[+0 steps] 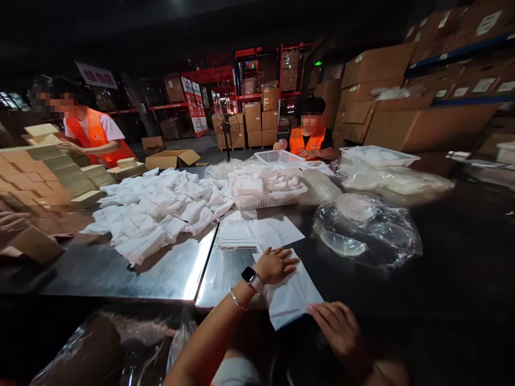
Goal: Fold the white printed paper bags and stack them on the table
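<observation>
A flat white paper piece (292, 292), a sheet or a bag, lies creased at the table's near edge, partly overhanging it. My left hand (277, 265), wearing a watch and a bracelet, rests flat on its upper part with fingers stretched out. At its lower right edge, my right hand (336, 327) pinches the paper between thumb and fingers. Just beyond lie white printed sheets (277, 230), stacked and overlapping. To the left spreads a big heap of white wrapped packets (161, 209). A white plastic basket (267, 201) behind the sheets holds more packets.
Clear plastic bags (368, 230) with transparent contents lie to the right. A white tray (378, 155) and a second basket (277, 157) stand farther back. Small cardboard boxes (52, 171) are stacked left. Two people in orange vests (308, 140) work across the table; another hand (14, 221) shows at far left.
</observation>
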`<act>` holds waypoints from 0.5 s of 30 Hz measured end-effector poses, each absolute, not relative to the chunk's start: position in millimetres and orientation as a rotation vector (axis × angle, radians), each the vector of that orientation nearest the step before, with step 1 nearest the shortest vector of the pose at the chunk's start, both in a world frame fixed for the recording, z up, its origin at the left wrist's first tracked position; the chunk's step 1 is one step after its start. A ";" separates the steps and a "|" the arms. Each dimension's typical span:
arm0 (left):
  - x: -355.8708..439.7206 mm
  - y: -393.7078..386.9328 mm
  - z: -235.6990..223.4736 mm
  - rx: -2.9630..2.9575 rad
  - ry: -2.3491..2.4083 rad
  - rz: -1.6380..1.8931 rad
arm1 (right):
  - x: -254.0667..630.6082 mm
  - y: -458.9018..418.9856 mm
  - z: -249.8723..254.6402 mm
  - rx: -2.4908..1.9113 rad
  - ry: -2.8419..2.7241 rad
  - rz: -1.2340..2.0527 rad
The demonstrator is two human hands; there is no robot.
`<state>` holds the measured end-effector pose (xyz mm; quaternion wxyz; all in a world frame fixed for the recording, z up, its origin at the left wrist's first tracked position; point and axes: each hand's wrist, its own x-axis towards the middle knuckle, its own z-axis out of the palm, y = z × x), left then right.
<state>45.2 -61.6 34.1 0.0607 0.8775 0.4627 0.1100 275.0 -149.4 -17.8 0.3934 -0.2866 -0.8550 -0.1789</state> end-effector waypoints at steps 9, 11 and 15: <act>54.2 -59.5 0.5 2.691 1.591 0.385 | 298.7 -170.2 -94.4 -0.801 -2.117 -0.650; 58.5 -64.4 1.5 2.736 1.604 0.431 | 296.2 -177.1 -107.3 -0.831 -2.008 -0.665; 67.5 -68.7 2.3 2.807 1.624 0.468 | 298.2 -192.2 -126.1 -0.915 -1.877 -0.515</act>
